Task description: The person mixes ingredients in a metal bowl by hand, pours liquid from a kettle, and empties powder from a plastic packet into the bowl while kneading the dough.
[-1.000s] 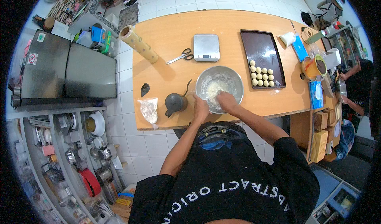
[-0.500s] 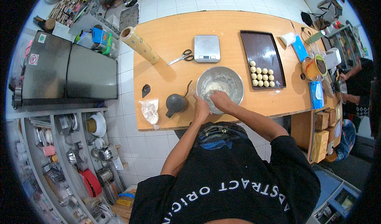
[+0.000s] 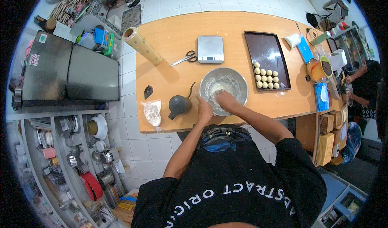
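Observation:
A steel mixing bowl stands near the front edge of the table, its inner wall smeared with white. My left hand grips the bowl's near-left rim. Down inside the bowl, my right hand has its fingers curled into pale, floury dough; the fingertips are partly hidden. Just left of the bowl is a dark grey gooseneck kettle, its thin spout pointing away from me. A bag of white powder lies farther left.
Behind the bowl are a kitchen scale, scissors and a roll of film. To the right, a dark baking tray carries several dough balls. Tubs and bags crowd the table's right end, where another person's hands work.
My right hand has shifted slightly within the bowl, its fingers more curled in the dough. My left hand keeps its place on the rim.

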The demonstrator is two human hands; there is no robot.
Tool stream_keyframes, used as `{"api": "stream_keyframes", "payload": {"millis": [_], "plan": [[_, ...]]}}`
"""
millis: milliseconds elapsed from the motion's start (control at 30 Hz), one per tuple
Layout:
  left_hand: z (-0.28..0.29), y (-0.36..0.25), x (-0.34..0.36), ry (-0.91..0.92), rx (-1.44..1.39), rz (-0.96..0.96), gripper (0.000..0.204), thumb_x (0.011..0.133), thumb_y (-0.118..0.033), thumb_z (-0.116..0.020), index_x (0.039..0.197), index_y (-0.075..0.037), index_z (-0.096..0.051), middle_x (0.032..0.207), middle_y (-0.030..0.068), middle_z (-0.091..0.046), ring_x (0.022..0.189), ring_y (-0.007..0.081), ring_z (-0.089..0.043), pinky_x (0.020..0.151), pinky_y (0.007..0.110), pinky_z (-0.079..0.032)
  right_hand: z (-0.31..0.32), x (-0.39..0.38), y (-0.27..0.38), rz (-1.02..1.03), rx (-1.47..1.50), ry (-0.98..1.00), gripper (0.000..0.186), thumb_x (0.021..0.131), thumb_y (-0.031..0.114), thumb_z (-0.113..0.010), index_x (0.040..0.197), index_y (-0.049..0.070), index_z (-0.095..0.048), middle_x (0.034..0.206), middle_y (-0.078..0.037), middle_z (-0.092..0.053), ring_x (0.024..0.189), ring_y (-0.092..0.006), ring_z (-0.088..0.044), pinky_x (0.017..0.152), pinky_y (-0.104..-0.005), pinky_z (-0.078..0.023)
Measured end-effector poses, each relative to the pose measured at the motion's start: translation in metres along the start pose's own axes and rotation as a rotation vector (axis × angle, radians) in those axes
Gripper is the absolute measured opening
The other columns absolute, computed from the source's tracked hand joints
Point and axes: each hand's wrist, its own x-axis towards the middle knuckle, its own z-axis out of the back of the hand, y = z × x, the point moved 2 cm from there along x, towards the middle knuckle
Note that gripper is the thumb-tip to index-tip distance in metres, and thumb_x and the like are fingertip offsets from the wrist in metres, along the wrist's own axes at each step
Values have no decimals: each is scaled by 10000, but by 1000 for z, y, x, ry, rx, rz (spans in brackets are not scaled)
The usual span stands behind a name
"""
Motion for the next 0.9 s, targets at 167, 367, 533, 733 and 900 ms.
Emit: {"api": "stream_keyframes", "payload": {"millis": [167,367,533,733,900], "plan": [[1,-4,-3,4,11,30,410,793,36,-384,1135,89,-165,841,310,-534,532,340,-585,384,355,-503,5,-17,-1,70,-21,96,136,704,78,-517,761,-12,-603,880,-207,-559,827,-348,-566,688,-404,-490],[2,-2,-1,21,3,3,422,791,38,-385,1142,97,-158,848,310,-532,530,337,-585,386,352,-504,17,-14,-33,-114,-43,-3,158,748,103,-497,816,-9,-585,896,-192,-546,857,-334,-567,667,-410,-491],[0,2,1,11,-19,-20,419,783,36,-355,1146,96,-156,860,318,-523,553,338,-590,385,351,-507,19,-9,-38,-139,-39,55,156,739,75,-494,783,-25,-605,820,-229,-583,743,-352,-604,619,-431,-495],[-2,10,4,-39,-71,25,446,779,35,-358,1162,103,-140,878,326,-519,564,347,-590,385,346,-509,16,-27,-5,-153,8,193,111,712,40,-498,732,-21,-588,744,-230,-593,734,-355,-606,639,-420,-494],[-2,3,1,-10,-38,-15,442,784,39,-372,1157,105,-143,884,329,-520,567,352,-592,385,347,-511,15,-15,0,-97,121,-18,103,703,32,-503,752,-17,-578,774,-244,-584,755,-356,-600,666,-426,-486]]}}
